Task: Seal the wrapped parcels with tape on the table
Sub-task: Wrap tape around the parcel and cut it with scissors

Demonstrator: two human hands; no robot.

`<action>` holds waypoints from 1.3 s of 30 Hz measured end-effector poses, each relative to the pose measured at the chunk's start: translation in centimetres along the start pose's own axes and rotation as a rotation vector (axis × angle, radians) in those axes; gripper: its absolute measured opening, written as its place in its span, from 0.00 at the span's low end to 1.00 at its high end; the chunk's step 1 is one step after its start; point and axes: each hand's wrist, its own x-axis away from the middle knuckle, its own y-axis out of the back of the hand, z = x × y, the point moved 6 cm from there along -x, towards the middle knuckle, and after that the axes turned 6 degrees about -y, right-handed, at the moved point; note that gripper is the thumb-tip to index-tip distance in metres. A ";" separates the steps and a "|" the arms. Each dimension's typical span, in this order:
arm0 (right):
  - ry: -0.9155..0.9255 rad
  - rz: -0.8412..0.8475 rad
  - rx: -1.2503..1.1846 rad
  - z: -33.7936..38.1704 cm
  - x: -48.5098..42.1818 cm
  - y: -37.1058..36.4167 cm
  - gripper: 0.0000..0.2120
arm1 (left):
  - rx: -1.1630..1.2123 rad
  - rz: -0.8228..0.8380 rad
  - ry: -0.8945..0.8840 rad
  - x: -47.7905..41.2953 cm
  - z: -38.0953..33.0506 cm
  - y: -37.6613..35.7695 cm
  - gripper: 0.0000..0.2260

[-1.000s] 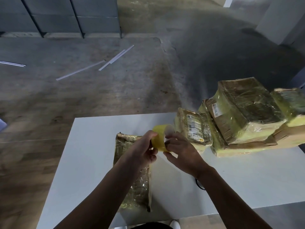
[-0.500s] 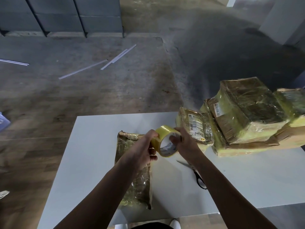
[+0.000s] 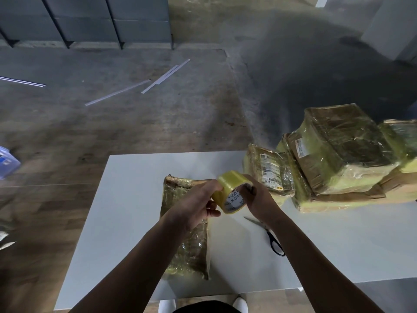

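Observation:
A roll of yellow tape [image 3: 230, 190] hangs above the white table [image 3: 126, 199], held between both hands. My left hand [image 3: 196, 205] grips its left side and my right hand [image 3: 257, 199] grips its right rim, fingers curled over the core. Under my left forearm lies a flat parcel [image 3: 191, 251] wrapped in clear film. A small labelled parcel [image 3: 268, 170] leans against a stack of larger wrapped parcels [image 3: 343, 150] at the table's right back.
Black-handled scissors [image 3: 273, 240] lie on the table under my right forearm. White strips [image 3: 158, 80] lie on the concrete floor beyond the table. A blue object [image 3: 6, 161] sits at the left edge of the floor.
The tape roll has turned so its printed core faces me. My right hand has shifted onto the roll's rim, uncovering the scissors on the table.

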 end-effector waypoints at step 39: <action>0.034 0.001 0.059 1.2 -1.7 -2.7 0.12 | 0.155 0.020 -0.130 1.8 -0.1 3.4 0.13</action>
